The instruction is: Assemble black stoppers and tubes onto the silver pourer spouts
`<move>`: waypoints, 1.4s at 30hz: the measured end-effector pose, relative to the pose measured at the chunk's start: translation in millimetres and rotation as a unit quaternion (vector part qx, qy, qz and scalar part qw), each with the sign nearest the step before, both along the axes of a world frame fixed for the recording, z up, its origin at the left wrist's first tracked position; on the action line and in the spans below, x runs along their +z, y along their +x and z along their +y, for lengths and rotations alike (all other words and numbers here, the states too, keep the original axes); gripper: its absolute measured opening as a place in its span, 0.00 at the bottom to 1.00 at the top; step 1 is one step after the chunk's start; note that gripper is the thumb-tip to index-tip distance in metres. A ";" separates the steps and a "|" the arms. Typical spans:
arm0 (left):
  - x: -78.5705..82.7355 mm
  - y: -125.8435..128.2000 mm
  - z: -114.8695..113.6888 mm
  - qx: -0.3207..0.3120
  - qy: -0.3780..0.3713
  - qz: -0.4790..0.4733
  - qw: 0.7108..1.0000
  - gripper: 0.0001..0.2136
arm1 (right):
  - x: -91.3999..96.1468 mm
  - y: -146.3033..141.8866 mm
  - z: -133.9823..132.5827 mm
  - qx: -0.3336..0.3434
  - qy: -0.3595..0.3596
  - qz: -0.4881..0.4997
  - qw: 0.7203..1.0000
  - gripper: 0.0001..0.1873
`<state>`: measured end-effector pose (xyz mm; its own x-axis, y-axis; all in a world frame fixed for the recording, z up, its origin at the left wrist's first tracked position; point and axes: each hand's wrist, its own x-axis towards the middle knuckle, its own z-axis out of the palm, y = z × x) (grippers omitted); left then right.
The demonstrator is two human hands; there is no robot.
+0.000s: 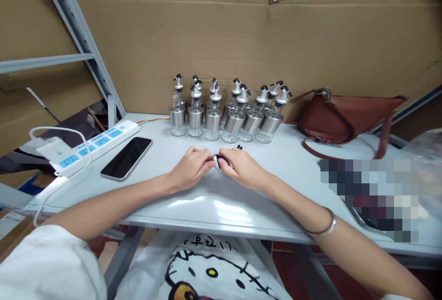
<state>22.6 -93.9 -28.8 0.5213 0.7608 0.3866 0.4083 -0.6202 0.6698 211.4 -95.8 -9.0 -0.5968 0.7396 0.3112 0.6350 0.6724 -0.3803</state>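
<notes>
Over the middle of the table, my left hand [192, 169] and my right hand [247, 169] meet at a small silver-and-black pourer spout [216, 161]. Its silver collar shows between my fingertips. The fingers of both hands are closed on it, the right ones around its dark part, and much of the spout is hidden by them. A small black tip [239, 147] sticks out just behind my right hand. Beyond my hands stand several glass bottles [213, 122] with steel sleeves and silver-and-black spouts, upright in rows.
A phone [127, 158] and a white power strip [100, 145] with a plugged-in charger [55, 150] lie at the left. On the right are a brown handbag [331, 118] and a blurred-out item [373, 198]. A cardboard wall [221, 37] closes off the back.
</notes>
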 end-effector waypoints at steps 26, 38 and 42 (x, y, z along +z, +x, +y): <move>32.5 -19.2 11.8 -0.099 -0.090 0.009 0.991 0.21 | 1.1 -14.0 -27.6 -0.026 -0.053 0.215 0.975 0.13; 33.5 -18.3 10.7 -0.178 -0.395 -0.044 0.900 0.23 | -4.1 -6.3 -15.6 0.091 0.322 0.045 0.941 0.13; 30.7 -19.7 12.3 -0.214 -0.454 -0.040 0.864 0.23 | 2.3 -3.0 -14.4 0.138 0.423 -0.023 0.895 0.13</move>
<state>2.9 -81.6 1.9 0.8294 0.5134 -0.2205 0.2014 0.0935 0.9750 208.4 -110.3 -6.7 -0.7474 0.0735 0.6603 0.4017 0.8416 0.3610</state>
